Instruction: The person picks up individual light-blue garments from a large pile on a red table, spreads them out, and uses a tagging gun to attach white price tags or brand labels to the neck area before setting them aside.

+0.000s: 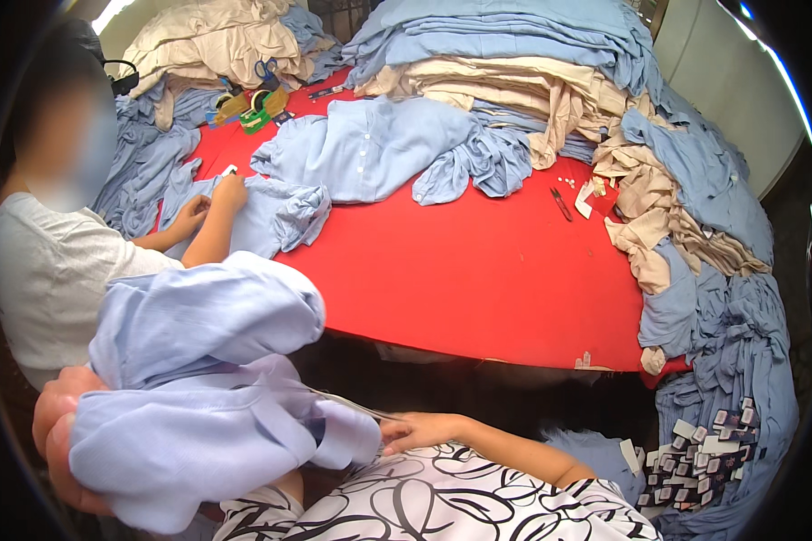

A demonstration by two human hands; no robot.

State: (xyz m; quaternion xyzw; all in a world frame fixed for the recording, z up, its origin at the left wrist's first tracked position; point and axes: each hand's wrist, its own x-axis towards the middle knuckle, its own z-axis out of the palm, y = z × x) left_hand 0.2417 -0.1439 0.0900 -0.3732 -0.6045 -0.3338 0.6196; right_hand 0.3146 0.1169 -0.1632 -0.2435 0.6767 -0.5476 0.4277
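Note:
A light blue shirt (189, 433) hangs in soft folds in front of me at the lower left, lifted off the table. My left hand (63, 437) is closed around its left side, with the fingers partly covered by cloth. Over by my body, my right hand (410, 431) is closed on slim silver scissors (356, 406). Their blades point left into the shirt's folds, which hide the tips; my fingers cover the handles.
A red-covered table (460, 279) carries a spread blue shirt (370, 149), red thread snips (561, 204) and tape dispensers (257, 113). Tall blue and beige garment piles (505, 45) line its back and right. At left, a co-worker (54, 261) handles another blue shirt. Tags (699, 460) lie lower right.

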